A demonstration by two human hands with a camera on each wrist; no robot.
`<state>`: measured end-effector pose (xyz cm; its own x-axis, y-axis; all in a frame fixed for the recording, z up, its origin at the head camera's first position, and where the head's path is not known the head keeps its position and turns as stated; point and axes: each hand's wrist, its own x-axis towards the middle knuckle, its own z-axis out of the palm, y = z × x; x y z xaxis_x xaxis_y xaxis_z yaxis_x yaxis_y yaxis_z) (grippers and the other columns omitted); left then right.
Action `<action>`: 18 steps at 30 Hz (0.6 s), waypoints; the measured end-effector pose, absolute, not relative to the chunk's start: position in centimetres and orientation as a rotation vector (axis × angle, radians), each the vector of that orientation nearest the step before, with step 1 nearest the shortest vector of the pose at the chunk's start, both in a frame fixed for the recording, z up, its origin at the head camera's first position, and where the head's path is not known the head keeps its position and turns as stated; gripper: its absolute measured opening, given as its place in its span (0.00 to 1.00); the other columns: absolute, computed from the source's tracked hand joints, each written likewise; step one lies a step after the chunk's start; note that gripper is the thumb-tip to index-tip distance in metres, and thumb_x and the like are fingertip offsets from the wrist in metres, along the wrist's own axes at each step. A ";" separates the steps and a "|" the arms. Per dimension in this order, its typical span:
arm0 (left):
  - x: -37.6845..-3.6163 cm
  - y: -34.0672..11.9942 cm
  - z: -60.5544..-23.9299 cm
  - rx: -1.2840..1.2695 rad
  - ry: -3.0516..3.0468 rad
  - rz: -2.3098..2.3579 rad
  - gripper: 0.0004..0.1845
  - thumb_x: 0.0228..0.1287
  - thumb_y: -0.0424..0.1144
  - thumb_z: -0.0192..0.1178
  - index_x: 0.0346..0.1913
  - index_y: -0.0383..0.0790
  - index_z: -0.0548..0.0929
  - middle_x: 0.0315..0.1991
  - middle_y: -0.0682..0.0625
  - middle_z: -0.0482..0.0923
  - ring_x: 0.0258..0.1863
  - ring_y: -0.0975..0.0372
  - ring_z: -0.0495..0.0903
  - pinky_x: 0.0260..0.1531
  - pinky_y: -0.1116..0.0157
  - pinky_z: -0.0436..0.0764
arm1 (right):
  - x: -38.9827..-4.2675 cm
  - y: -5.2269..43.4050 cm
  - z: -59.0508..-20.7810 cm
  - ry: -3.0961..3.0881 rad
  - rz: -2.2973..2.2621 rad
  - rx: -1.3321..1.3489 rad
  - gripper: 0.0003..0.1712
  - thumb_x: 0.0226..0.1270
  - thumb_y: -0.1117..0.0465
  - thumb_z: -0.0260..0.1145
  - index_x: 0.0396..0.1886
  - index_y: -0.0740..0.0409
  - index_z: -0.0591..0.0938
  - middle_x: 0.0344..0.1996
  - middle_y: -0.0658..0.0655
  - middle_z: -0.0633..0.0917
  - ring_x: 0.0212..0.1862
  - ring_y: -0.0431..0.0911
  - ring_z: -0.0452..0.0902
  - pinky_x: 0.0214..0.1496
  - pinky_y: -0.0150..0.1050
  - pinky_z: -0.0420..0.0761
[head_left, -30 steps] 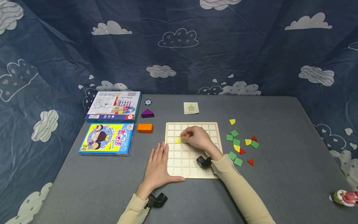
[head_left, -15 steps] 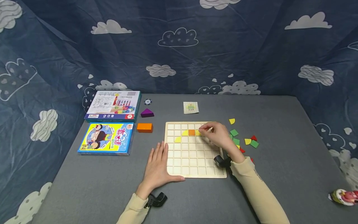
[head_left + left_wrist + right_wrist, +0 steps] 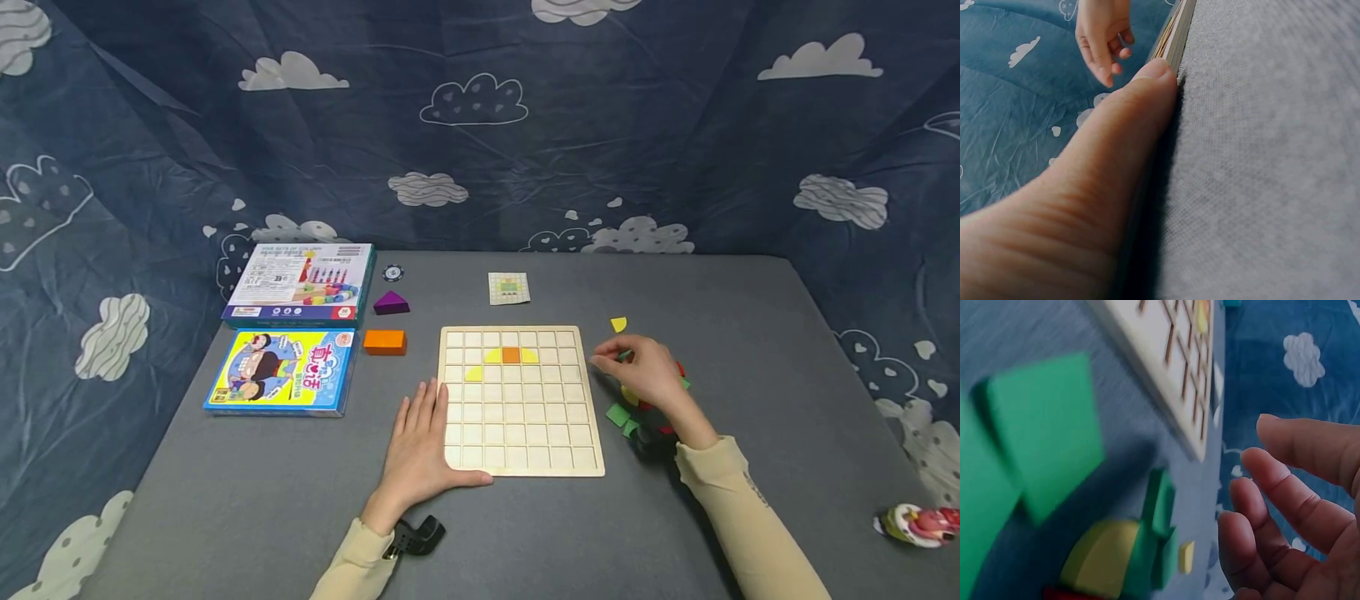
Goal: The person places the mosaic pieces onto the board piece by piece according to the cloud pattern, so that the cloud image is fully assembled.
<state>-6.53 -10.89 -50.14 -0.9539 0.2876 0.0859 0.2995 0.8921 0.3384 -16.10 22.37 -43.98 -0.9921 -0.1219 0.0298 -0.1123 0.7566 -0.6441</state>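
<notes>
A pale wooden grid board (image 3: 525,415) lies on the table. Set in its upper cells are an orange square (image 3: 511,356) and three yellow rounded pieces, one being the right-hand yellow piece (image 3: 529,357). My left hand (image 3: 412,458) rests along the board's left side, fingers straight, with the thumb at the near edge. To the right of the board, my right hand (image 3: 645,371) hovers over loose pieces and partly hides them. Its fingers (image 3: 1297,506) are loosely bent, holding nothing. Below them in the right wrist view are green squares (image 3: 1054,425) and a yellow rounded piece (image 3: 1100,556).
A small pattern card (image 3: 508,288) lies beyond the board. On the left are two boxes, the nearer a yellow-and-blue box (image 3: 281,371), plus an orange block (image 3: 386,342), a purple triangular block (image 3: 392,302) and a round chip (image 3: 393,272). A figurine (image 3: 917,526) lies far right.
My right hand has moved from the board's middle to its upper right, then off to the loose pieces, uncovering the orange square and two yellow pieces. My left hand stays put.
</notes>
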 end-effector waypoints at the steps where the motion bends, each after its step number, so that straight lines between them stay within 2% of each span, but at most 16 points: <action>1: -6.5 -10.9 -50.1 -0.469 -3.023 -0.550 0.74 0.31 0.81 0.59 0.74 0.33 0.46 0.75 0.40 0.40 0.73 0.52 0.37 0.68 0.54 0.35 | -16.0 22.7 -44.0 2.931 -1.064 -0.187 0.12 0.61 0.55 0.69 0.39 0.58 0.86 0.30 0.54 0.82 0.22 0.46 0.70 0.19 0.38 0.68; 11: -6.6 -11.0 -50.2 -0.472 -3.025 -0.555 0.74 0.31 0.81 0.59 0.74 0.33 0.45 0.75 0.40 0.40 0.73 0.52 0.37 0.68 0.54 0.35 | -16.0 23.9 -44.6 2.931 -0.918 -0.082 0.15 0.59 0.56 0.70 0.42 0.59 0.85 0.29 0.53 0.79 0.27 0.46 0.70 0.24 0.39 0.66; 18: -6.6 -11.0 -50.3 -0.471 -3.028 -0.547 0.74 0.31 0.82 0.58 0.74 0.34 0.45 0.75 0.40 0.39 0.73 0.52 0.37 0.68 0.54 0.36 | -16.1 24.1 -45.2 2.925 -0.891 -0.050 0.14 0.59 0.58 0.70 0.42 0.61 0.85 0.27 0.53 0.78 0.25 0.47 0.69 0.24 0.39 0.66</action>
<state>-6.63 -10.98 -50.29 -0.9539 0.2890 0.0816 0.2992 0.8925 0.3374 -16.13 24.10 -45.17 -0.9960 -0.0555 -0.0704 -0.0068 0.8301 -0.5576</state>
